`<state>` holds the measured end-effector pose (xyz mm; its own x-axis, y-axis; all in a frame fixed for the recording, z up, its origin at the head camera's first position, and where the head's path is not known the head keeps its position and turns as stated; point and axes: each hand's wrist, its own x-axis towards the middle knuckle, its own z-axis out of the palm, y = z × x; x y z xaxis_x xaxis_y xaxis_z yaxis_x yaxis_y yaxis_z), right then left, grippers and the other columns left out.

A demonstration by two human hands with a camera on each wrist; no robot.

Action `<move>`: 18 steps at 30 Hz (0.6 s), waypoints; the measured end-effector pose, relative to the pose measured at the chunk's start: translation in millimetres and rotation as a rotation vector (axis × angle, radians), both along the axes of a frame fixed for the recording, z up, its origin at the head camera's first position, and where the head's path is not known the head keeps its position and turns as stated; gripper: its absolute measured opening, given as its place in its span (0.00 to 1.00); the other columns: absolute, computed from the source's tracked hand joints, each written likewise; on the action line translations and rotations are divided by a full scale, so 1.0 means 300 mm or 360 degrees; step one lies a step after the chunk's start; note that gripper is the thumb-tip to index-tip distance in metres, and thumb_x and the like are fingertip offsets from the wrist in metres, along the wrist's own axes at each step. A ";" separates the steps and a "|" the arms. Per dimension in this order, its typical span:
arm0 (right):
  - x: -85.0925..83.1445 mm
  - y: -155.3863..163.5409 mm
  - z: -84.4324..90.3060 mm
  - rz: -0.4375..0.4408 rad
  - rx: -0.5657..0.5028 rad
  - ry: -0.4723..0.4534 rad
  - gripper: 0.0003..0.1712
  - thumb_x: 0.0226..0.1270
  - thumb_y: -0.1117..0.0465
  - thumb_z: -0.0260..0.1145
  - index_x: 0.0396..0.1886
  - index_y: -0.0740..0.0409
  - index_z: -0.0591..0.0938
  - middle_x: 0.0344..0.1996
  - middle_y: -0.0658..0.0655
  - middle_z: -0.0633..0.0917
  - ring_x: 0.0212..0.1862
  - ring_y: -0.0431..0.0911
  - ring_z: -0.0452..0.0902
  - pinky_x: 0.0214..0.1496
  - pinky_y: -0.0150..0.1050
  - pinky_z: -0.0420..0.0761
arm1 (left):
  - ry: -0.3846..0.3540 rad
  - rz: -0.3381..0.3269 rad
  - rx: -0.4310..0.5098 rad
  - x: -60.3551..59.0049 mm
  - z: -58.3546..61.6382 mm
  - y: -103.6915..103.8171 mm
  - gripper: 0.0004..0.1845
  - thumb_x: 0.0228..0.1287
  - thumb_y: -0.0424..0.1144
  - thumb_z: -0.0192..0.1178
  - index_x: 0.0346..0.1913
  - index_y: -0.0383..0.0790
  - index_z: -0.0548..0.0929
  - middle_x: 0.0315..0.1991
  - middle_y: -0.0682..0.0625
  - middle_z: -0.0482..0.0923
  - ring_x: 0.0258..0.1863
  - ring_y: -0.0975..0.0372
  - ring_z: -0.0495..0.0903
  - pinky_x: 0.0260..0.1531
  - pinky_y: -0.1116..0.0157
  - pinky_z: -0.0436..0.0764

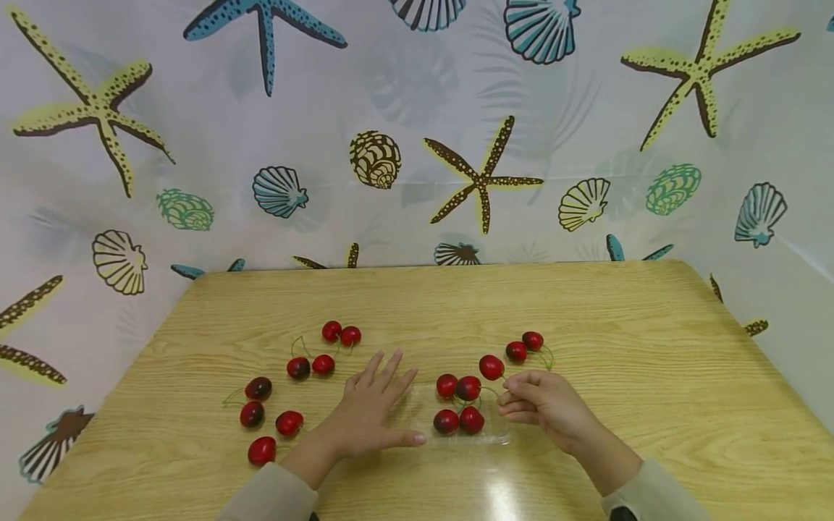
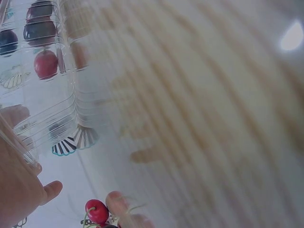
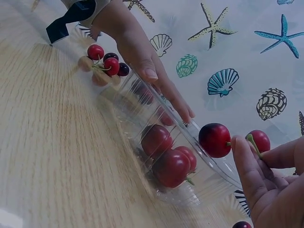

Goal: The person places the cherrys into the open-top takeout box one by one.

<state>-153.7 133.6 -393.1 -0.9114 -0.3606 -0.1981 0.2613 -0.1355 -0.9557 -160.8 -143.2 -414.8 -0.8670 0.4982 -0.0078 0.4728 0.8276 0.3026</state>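
A clear plastic tray [image 1: 423,416] with several red cherries [image 1: 446,422] in it stands on the table. At its left end is my left hand [image 1: 374,420], fingers spread; in the right wrist view those fingers lie along the tray's rim. My right hand [image 1: 547,405], at the tray's right end, pinches a green stem [image 3: 254,144] between thumb and fingers. Two cherries hang by that hand: a dark red one [image 3: 215,140] over the rim and a brighter one [image 3: 259,140] behind it. The left wrist view shows the tray wall [image 2: 71,85] beside the left hand [image 2: 21,183].
On the left of the wooden table [image 1: 586,304] lie several cherries [image 1: 258,388], some in stemmed pairs. Another pair [image 1: 524,347] lies beyond the right hand. A patterned cloth [image 1: 313,137] hangs behind the table.
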 end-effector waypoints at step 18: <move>-0.039 -0.083 0.018 0.0067 0.0264 0.0053 0.13 0.63 0.70 0.50 0.39 0.80 0.70 0.26 0.61 0.80 0.27 0.46 0.79 0.33 0.37 0.77 | -0.0027 0.0009 -0.0007 -0.003 0.018 -0.001 0.49 0.43 0.70 0.50 0.66 0.48 0.51 0.67 0.49 0.31 0.64 0.51 0.28 0.52 0.42 0.45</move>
<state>-165.3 108.8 -387.7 -0.9032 -0.3636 -0.2281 0.2313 0.0353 -0.9722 -161.8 -143.5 -409.4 -0.8695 0.4933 -0.0251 0.4630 0.8316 0.3068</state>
